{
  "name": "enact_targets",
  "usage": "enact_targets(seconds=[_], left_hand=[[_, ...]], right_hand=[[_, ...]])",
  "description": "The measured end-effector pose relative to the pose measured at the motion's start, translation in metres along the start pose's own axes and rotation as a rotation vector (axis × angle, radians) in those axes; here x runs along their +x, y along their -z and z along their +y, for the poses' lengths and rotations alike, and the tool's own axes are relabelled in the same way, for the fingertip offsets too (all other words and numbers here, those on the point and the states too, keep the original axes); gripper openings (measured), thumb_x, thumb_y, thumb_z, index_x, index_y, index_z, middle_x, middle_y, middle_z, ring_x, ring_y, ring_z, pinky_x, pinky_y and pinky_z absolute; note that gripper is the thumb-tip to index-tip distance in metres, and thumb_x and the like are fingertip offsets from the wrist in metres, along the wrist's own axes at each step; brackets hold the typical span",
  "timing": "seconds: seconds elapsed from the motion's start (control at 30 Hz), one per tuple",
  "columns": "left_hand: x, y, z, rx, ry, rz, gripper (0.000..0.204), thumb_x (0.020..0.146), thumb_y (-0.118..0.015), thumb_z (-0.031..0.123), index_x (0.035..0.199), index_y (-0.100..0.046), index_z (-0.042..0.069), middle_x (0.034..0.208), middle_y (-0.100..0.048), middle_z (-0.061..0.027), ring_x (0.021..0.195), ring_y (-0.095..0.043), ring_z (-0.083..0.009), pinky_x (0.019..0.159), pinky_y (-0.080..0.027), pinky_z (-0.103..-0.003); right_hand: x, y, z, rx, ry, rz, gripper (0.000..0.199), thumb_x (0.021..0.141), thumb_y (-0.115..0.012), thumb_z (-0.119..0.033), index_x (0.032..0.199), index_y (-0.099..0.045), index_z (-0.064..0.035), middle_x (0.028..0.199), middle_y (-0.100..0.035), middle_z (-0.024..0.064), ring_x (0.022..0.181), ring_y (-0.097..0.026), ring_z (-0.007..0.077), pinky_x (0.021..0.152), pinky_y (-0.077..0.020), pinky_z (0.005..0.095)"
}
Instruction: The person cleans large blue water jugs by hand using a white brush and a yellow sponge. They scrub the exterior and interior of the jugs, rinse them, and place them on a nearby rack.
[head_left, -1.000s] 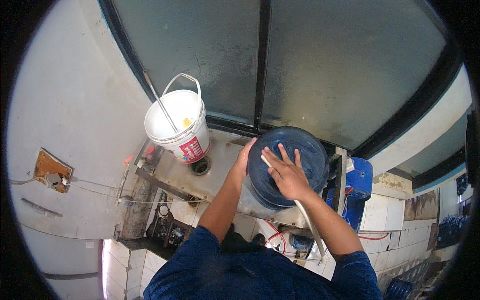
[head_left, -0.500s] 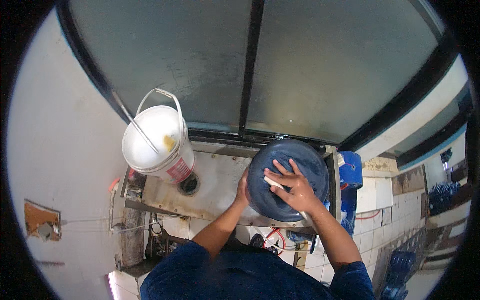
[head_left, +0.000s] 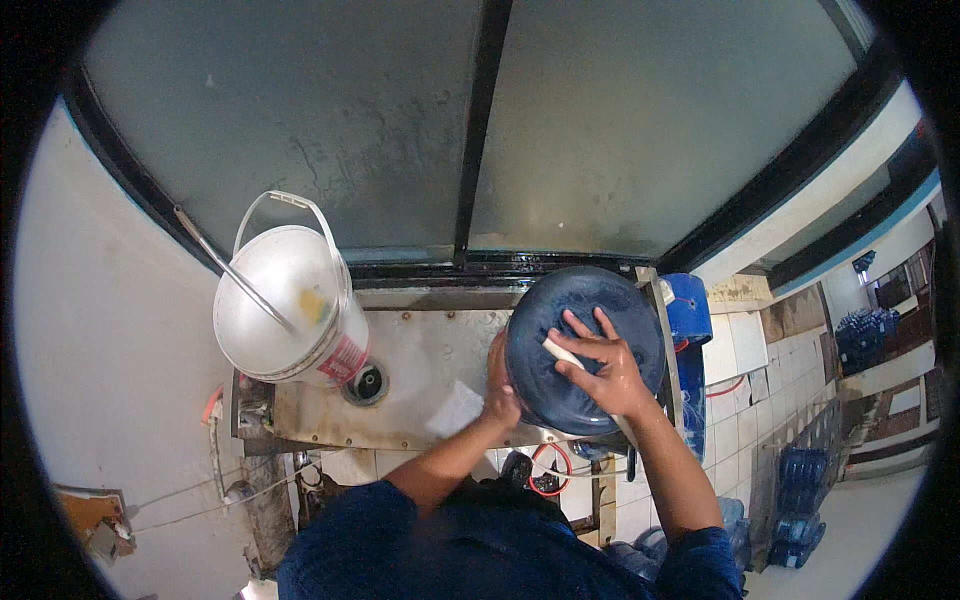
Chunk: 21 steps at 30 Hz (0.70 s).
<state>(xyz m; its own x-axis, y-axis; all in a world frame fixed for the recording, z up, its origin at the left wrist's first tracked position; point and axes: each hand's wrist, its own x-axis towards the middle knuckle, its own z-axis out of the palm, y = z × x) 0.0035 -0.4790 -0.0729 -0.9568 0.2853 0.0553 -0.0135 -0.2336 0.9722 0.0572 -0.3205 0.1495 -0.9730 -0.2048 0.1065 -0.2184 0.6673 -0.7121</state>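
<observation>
A large dark-blue water jug stands at the right end of a metal sink counter, its round base facing up. My left hand presses against the jug's left side with fingers curved round it; some of those fingers are hidden. Across the base lies my right hand, holding a cream-coloured hose between thumb and fingers, the other fingertips spread on the wet surface. The hose runs back under my right wrist. A whitish patch, too unclear to name, shows on the counter near my left hand.
A white bucket stands left, with a metal rod and something yellow inside. Beside it is a round drain. Frosted glass panels rise behind the counter. Blue jugs stand at right.
The whole view has shifted, so the bucket sits farther left. A whitish patch now shows on the counter. Both hands stay on the jug, and the hose remains in my right hand.
</observation>
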Motion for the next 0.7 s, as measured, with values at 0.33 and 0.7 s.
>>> enact_targets(seconds=[0.33,0.7], left_hand=[[0.021,-0.014,0.034,-0.501,0.097,0.011,0.059,0.110,-0.039,0.042,0.154,-0.042,0.001,0.157,-0.044,-0.0146,0.146,-0.040,-0.0246,0.121,-0.030,-0.038],[0.074,0.006,0.071,-0.560,0.553,-0.233,0.046,0.107,-0.048,0.035,0.140,-0.058,0.004,0.143,-0.056,-0.0159,0.135,-0.052,-0.0252,0.116,-0.039,-0.040]], right_hand=[[0.002,-0.004,0.002,0.011,-0.040,0.057,0.038,0.087,-0.077,-0.013,0.125,-0.075,-0.0121,0.135,-0.070,0.0053,0.146,-0.046,0.0296,0.126,-0.0085,0.0560],[-0.004,-0.002,-0.003,-0.089,0.026,-0.032,0.042,0.090,-0.077,-0.020,0.132,-0.072,-0.0175,0.139,-0.067,0.0027,0.151,-0.039,0.0291,0.126,-0.0056,0.0561]])
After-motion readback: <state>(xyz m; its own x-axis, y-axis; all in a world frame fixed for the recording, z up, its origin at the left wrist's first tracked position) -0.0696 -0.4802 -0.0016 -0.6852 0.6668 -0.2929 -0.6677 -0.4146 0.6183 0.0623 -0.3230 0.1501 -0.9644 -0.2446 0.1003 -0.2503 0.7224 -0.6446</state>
